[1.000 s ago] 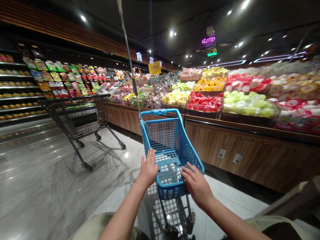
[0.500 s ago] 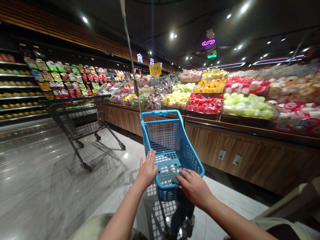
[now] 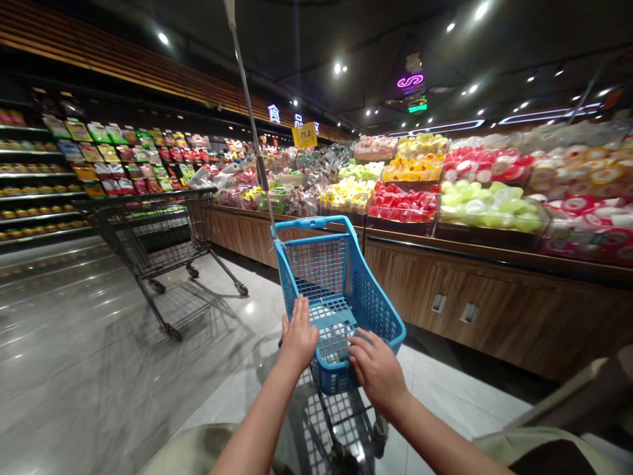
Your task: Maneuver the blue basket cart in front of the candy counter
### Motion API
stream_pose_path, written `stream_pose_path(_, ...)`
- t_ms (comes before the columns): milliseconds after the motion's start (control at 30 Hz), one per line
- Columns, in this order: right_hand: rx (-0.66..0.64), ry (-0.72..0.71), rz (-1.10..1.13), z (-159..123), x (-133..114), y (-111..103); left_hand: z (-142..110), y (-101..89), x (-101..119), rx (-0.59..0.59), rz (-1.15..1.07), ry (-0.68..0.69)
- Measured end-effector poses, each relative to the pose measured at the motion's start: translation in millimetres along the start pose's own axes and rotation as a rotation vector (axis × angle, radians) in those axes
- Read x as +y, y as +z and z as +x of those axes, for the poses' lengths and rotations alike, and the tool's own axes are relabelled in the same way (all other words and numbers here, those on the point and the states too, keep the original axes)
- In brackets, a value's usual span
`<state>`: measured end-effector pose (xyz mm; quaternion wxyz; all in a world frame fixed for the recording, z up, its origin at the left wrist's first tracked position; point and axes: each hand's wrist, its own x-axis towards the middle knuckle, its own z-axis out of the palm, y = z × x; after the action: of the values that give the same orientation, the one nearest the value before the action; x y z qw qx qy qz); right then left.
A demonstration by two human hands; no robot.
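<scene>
A small blue plastic shopping cart [image 3: 341,277] stands in front of me in a shop aisle, with a thin metal pole [image 3: 250,119] rising from its front left corner. My left hand [image 3: 298,334] rests on the near left rim of the cart, fingers stretched forward and together. At the near right rim, my right hand [image 3: 376,368] curls its fingers over the cart's grey handle. The blue basket holds nothing that I can see.
An unattended black wire cart [image 3: 158,241] stands to the left on the glossy grey floor [image 3: 99,356]. A long wooden counter [image 3: 494,297] with bins of wrapped sweets runs along the right. Shelves of packets [image 3: 74,165] line the far left wall.
Both hands have shifted slightly along the near rim; the right hand moved left and curled tighter on the handle. The cart's nose swung a little to the left.
</scene>
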<state>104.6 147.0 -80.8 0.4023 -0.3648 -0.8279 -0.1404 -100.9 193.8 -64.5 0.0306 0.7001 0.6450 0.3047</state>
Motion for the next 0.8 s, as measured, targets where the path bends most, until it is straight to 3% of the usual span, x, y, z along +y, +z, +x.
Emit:
stream_pose_path(167, 0.045, -0.048, 0.012, 11.7, -46.5, 18.8, -1.3, -5.2, -4.1, -0.019, -0.007, 0.022)
stream_pose_path(300, -0.016, -0.147, -0.015, 10.1, -45.3, 18.0, -3.2, -12.7, -11.4, -0.062, 0.003, 0.067)
stream_pose_path(500, -0.125, -0.209, -0.035, -1.3, -10.9, 0.4, -3.6, -16.6, -14.9, -0.09, 0.012, 0.094)
stream_pose_path(800, -0.223, -0.178, -0.104, -16.4, 88.7, -37.5, 1.8, -14.7, -11.3, -0.129, 0.033, 0.09)
